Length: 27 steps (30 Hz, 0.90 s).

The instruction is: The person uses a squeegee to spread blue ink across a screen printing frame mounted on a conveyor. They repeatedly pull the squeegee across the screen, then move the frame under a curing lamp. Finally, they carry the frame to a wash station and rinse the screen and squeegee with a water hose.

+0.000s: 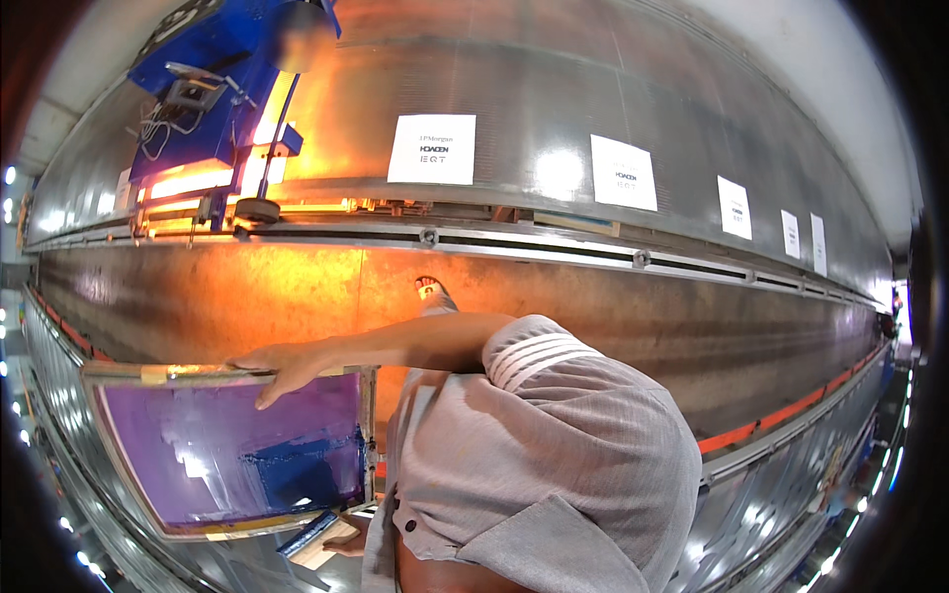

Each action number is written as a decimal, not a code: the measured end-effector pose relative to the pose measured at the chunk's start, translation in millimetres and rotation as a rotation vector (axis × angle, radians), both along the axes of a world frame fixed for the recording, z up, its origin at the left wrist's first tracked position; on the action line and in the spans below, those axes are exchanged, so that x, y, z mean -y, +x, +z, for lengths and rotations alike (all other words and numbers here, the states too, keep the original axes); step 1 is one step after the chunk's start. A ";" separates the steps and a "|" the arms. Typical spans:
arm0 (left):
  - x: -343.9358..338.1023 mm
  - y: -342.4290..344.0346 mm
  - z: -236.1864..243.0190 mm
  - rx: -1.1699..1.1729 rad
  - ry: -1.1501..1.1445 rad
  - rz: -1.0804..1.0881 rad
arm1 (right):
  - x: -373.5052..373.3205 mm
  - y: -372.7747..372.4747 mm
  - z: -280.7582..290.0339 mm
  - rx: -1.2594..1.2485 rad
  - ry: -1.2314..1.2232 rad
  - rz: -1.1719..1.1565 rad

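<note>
A wooden-framed screen-printing screen (232, 425) with purple mesh lies at the left. Dark blue ink (306, 469) covers part of its lower right area. My right hand (282, 368) grips the frame's upper edge, its thumb spread over the mesh and its fingers along the bar. Just beyond the frame's lower right corner, my left hand (348, 537) is closed on a wooden squeegee (314, 550) whose edge is coated in blue. Part of that hand is hidden behind my grey shirt.
Across the aisle (554, 306) runs a long metal printing table (534, 99) with several printed white sheets (431, 148) and a slotted rail (563, 253). A blue machine (188, 119) glows orange at the upper left. Another metal table (761, 494) has a red edge strip (791, 400). A foot (433, 293) shows in the aisle.
</note>
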State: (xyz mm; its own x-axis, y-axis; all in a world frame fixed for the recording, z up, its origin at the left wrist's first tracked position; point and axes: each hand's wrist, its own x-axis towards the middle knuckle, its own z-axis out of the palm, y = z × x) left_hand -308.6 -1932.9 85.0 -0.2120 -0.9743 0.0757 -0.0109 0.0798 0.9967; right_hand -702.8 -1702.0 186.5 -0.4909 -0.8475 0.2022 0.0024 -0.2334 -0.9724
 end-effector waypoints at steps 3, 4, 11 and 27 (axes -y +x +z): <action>13.3 -40.4 -1.0 0.075 -0.094 -0.043 | 11.3 -40.8 -4.5 -0.115 -0.051 -0.036; 20.4 -59.1 -3.0 0.094 -0.112 -0.074 | 6.2 -58.8 -11.7 -0.134 -0.076 -0.094; 64.4 -140.3 -5.4 0.167 -0.341 -0.167 | -30.7 -130.2 25.6 -0.199 0.142 -0.179; 183.9 -371.0 62.7 -0.224 0.382 -0.797 | -30.6 -120.3 63.7 -0.157 0.193 -0.803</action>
State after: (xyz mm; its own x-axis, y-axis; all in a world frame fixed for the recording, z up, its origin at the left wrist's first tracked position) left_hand -679.7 -2116.8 147.7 -0.8522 -0.5133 -0.1014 0.1033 -0.3551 0.9291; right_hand -823.1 -1671.4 250.1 -0.9380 -0.2791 0.2058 -0.2320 0.0642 -0.9706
